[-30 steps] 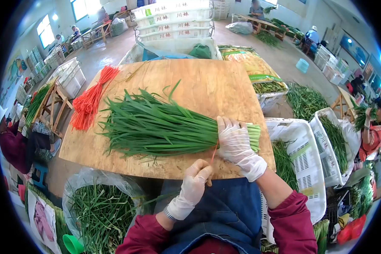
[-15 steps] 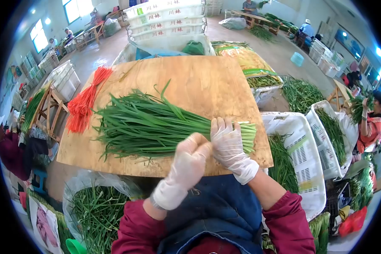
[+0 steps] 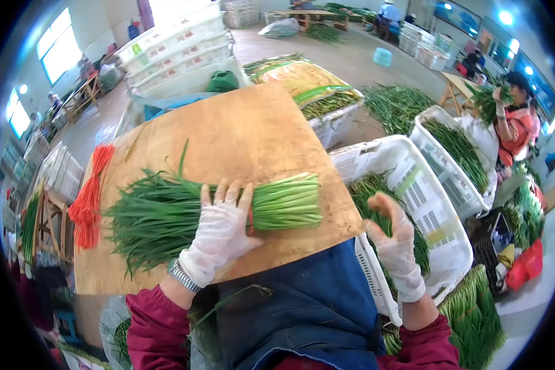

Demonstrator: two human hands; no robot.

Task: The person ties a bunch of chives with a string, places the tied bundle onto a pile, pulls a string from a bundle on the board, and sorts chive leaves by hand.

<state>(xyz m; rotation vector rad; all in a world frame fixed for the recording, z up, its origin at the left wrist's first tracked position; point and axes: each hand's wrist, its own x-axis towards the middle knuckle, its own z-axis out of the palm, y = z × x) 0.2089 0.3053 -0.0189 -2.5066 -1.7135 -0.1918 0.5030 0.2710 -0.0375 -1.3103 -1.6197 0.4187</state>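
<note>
Far left of the wooden board (image 3: pixel 234 123): hank of red ties (image 3: pixel 91 197), laid along the edge, presumably to leave the middle free while staying in reach. Next, the bundle of green stalks (image 3: pixel 287 200), flat on the near half of the board, leaves left, pale ends right; lying all one way likely keeps the ends level. Left hand (image 3: pixel 222 234), gloved, sits across its middle, fingers spread over the top, thumb at the near side; reads as steadying pressure, not a grip. Just right of it, a red band (image 3: pixel 250 221) crosses the stalks; can't tell if it goes all the way round. Right hand (image 3: pixel 396 243), gloved, is well apart from the left, off the board's right edge, fingers half curled with nothing visible in them. It's over the white crate (image 3: pixel 441 222) of loose greens (image 3: pixel 373 185), parked tight to the board, probably for a short reach. Farther right, a second crate (image 3: pixel 453 179) holds more, likely as stock.
</note>
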